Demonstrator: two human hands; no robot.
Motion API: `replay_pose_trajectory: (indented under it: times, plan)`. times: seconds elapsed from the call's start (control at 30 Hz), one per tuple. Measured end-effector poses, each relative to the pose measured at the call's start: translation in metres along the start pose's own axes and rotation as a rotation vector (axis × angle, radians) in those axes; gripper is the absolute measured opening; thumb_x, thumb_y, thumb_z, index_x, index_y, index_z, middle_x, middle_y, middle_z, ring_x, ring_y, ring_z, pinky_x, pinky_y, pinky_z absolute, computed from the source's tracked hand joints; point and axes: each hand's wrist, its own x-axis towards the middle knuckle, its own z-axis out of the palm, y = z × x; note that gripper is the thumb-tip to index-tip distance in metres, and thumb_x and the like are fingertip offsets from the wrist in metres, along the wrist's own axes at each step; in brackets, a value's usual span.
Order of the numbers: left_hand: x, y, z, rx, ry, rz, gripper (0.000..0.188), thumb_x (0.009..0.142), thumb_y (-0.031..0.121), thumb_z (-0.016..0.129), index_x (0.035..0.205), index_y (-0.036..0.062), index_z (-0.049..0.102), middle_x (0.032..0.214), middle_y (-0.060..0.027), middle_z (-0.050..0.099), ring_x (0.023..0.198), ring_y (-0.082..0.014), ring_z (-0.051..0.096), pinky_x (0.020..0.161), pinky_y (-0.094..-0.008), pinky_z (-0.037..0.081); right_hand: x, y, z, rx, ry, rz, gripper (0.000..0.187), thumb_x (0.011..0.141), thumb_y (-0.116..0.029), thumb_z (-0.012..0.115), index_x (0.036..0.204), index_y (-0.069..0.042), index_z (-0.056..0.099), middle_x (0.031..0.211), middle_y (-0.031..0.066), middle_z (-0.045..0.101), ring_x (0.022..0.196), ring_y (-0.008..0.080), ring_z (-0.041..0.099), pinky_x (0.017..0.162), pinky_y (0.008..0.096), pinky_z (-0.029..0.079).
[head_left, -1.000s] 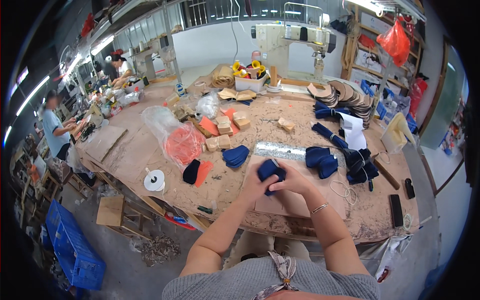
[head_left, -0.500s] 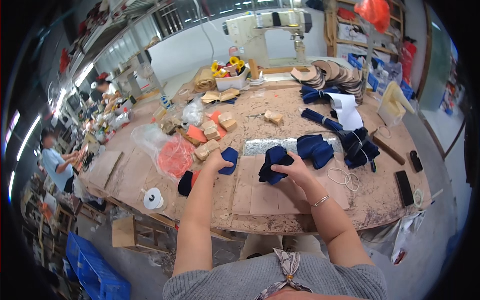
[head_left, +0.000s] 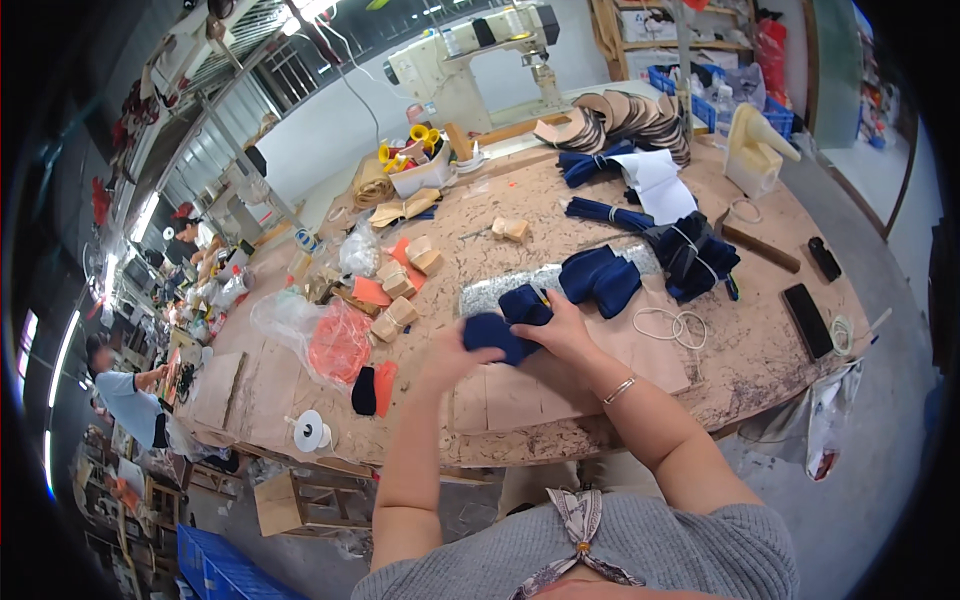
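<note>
Over the work table my left hand [head_left: 452,354], slightly blurred, is closed on a rounded navy fabric piece [head_left: 493,335]. My right hand [head_left: 562,328] grips a small stack of navy fabric pieces [head_left: 526,302] just beside it, and the two lots meet or overlap. Farther right, more loose navy pieces [head_left: 600,278] rest partly on a silvery sheet [head_left: 482,296]. Beyond them is a tied bundle of dark blue pieces [head_left: 690,258]. Left of my hands, a black piece [head_left: 364,391] lies against an orange piece [head_left: 384,386].
A pale board [head_left: 560,398] lies under my hands. Cord loops [head_left: 668,325], a black phone-like slab [head_left: 807,320] and a hammer [head_left: 765,246] lie to the right. Leftward are wrapped tan blocks [head_left: 394,318], an orange-filled plastic bag [head_left: 338,342] and a white spool [head_left: 311,431]. A sewing machine [head_left: 470,65] stands behind.
My left hand has brought its navy piece rightward to the stack in my right hand. My right hand has shifted slightly left. The whole view has tilted and turned.
</note>
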Motion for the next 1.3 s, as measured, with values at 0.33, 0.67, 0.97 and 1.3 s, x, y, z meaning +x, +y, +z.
replay_pose_trajectory:
  times: [0.33, 0.67, 0.97, 1.3]
  plan:
    - [0.002, -0.024, 0.055, -0.061, -0.083, 0.076, 0.097, 0.054, 0.013, 0.091, 0.133, 0.0039, 0.036, 0.124, -0.0087, 0.051, 0.11, -0.0212, 0.055, 0.093, -0.034, 0.048, -0.01, -0.01, 0.003, 0.296, -0.32, -0.174, 0.081, 0.065, -0.046, 0.08, 0.125, 0.0, 0.051, 0.122, 0.0209, 0.052, 0.115, 0.0296, 0.049, 0.098, 0.0381, 0.039]
    - [0.008, -0.025, 0.053, -0.376, -0.018, -0.003, 0.069, 0.065, 0.012, 0.083, 0.125, 0.0062, 0.051, 0.117, -0.008, 0.059, 0.108, -0.021, 0.058, 0.091, -0.033, 0.049, -0.008, -0.015, -0.001, 0.502, -0.387, 0.097, 0.058, 0.092, -0.049, 0.05, 0.131, -0.006, 0.048, 0.113, 0.0099, 0.057, 0.107, 0.0197, 0.051, 0.095, 0.0359, 0.041]
    - [0.044, -0.031, 0.074, -1.556, -0.288, -0.01, 0.095, 0.07, 0.075, 0.057, 0.141, 0.0151, 0.036, 0.134, -0.0098, 0.049, 0.119, -0.0319, 0.052, 0.095, -0.052, 0.047, 0.002, -0.035, -0.042, 0.038, -0.283, -0.364, 0.079, 0.067, -0.023, 0.084, 0.134, -0.005, 0.045, 0.122, 0.0125, 0.046, 0.101, 0.0196, 0.055, 0.084, 0.0317, 0.048]
    - [0.032, -0.029, 0.096, -1.418, -0.219, -0.14, 0.091, 0.071, 0.074, 0.057, 0.136, 0.0113, 0.043, 0.129, -0.0087, 0.053, 0.116, -0.0274, 0.054, 0.095, -0.0499, 0.047, -0.013, -0.024, -0.045, 0.02, 0.216, -0.429, 0.01, 0.083, -0.005, 0.067, 0.093, -0.003, 0.068, 0.081, 0.0062, 0.061, 0.068, 0.0126, 0.054, 0.059, 0.0226, 0.042]
